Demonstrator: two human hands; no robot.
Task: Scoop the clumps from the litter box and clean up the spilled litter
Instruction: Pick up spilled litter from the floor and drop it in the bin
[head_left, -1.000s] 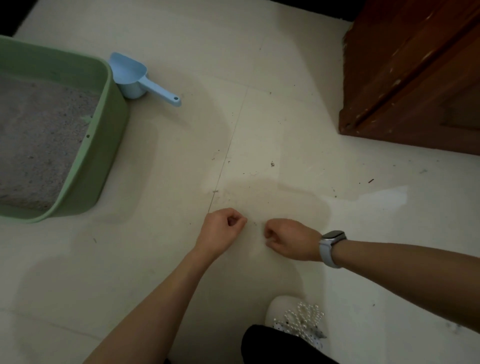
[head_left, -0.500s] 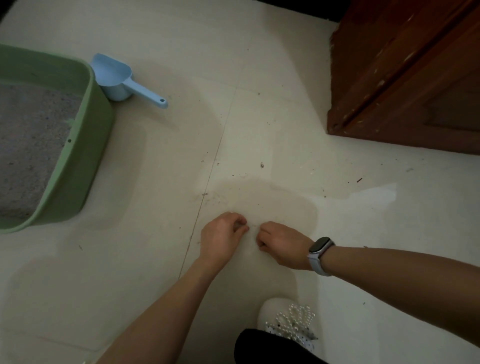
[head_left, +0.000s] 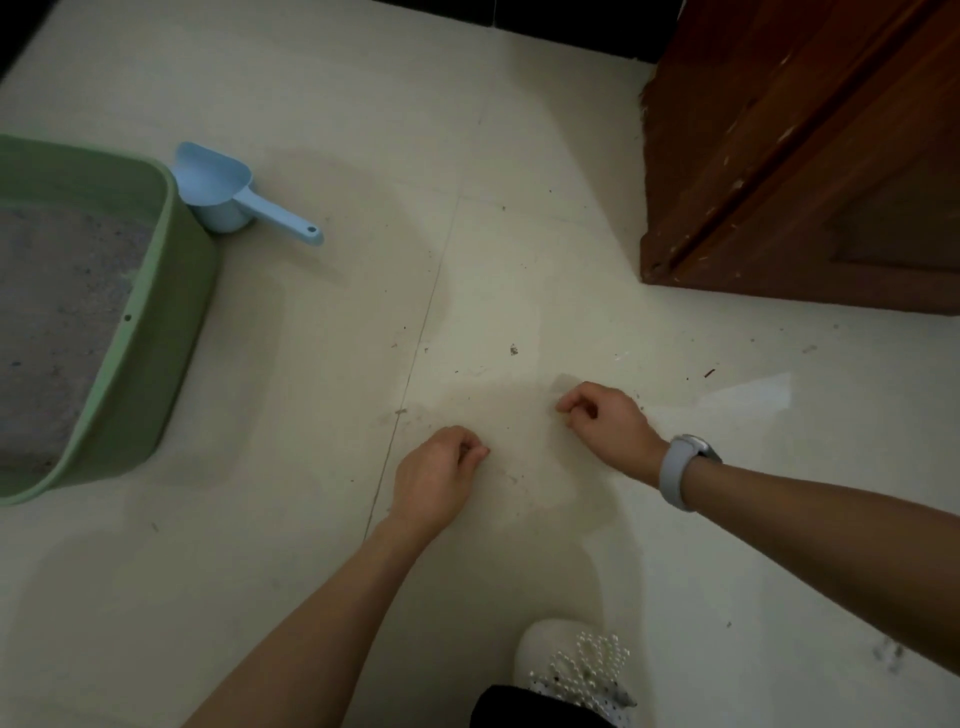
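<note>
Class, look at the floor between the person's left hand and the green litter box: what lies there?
In the head view, only bare tile with one grout line and some specks separates the left hand from the litter box.

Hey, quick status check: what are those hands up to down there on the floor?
Left hand and right hand: fingers curled, low over the tile floor, contents unclear. Scattered litter specks remain. Blue scoop untouched beside green litter box. Nothing obstructing.
</note>
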